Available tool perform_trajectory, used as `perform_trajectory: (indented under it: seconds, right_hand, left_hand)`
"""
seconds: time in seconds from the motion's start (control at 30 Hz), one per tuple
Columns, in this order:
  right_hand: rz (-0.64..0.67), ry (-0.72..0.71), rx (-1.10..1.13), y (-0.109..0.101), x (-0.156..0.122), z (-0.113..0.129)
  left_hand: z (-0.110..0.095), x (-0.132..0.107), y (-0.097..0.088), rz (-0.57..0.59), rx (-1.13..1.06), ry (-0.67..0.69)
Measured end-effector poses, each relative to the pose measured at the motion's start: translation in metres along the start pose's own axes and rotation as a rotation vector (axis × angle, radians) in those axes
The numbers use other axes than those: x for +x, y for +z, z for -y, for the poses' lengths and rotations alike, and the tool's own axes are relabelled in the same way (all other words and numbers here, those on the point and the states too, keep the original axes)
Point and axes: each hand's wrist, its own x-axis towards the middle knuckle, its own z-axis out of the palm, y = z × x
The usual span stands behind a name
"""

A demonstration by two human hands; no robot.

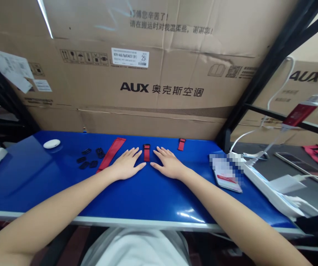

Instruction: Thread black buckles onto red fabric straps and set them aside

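Both hands lie flat on the blue tabletop [148, 195] with nothing in them. My left hand [127, 163] has its fingers spread, its wrist beside a flat red strap [111, 153] that slants away from me. My right hand [168, 162] is likewise stretched out, palm down. Between the fingertips of the two hands lies a short red strap with a black buckle [146, 152]. A second short red strap with a black buckle [181, 144] rests farther back to the right. Left of the long strap are several loose black buckles [88, 159].
A white oval object [51, 143] sits at the back left. On the right lie a phone [227, 173] and a long white power strip [270, 188] with plugs and cables. A large cardboard box [159, 70] stands behind the table, between black metal posts [261, 74].
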Motion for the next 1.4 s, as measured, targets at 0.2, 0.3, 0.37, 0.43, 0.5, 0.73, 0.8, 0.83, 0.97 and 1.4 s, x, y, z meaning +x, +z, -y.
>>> perform_trajectory:
  seconds: [0.2,0.3,0.37,0.43,0.5,0.73,0.8,0.83,0.97,1.4]
  right_hand:
    - [0.010,0.005,-0.004,-0.0008,0.0000,0.0001]
    - [0.012,0.006,-0.003,-0.0017,-0.0004,0.0007]
    - [0.012,0.009,-0.003,-0.0019,-0.0006,0.0008]
    - [0.012,0.009,-0.004,-0.0017,-0.0004,0.0009]
    - [0.012,0.008,-0.006,-0.0014,-0.0001,0.0008]
    - [0.010,0.006,-0.004,0.0000,0.0004,-0.0005]
    - [0.009,0.004,-0.002,0.0004,0.0005,-0.0010]
    - [0.010,0.003,-0.001,0.0006,0.0006,-0.0013]
    - [0.015,0.009,0.000,0.0004,0.0008,-0.0014]
    - [0.018,0.007,-0.010,-0.0012,0.0000,0.0006]
  left_hand:
    - [-0.0009,0.0007,0.0004,0.004,-0.011,-0.010]
    - [-0.0009,0.0005,0.0000,0.018,0.010,-0.011]
    - [-0.0008,0.0005,-0.0001,0.024,0.018,-0.011]
    - [-0.0003,0.0007,0.0003,0.022,0.018,-0.009]
    - [0.0006,0.0011,0.0011,0.019,0.018,-0.004]
    - [0.0021,0.0014,0.0020,0.012,0.025,0.005]
    - [0.0022,0.0013,0.0020,0.010,0.020,0.007]
    - [0.0024,0.0014,0.0022,0.008,0.014,0.008]
    - [0.0041,0.0020,0.0043,-0.009,-0.014,0.016]
    - [0.0026,0.0012,0.0031,-0.002,-0.024,0.003]
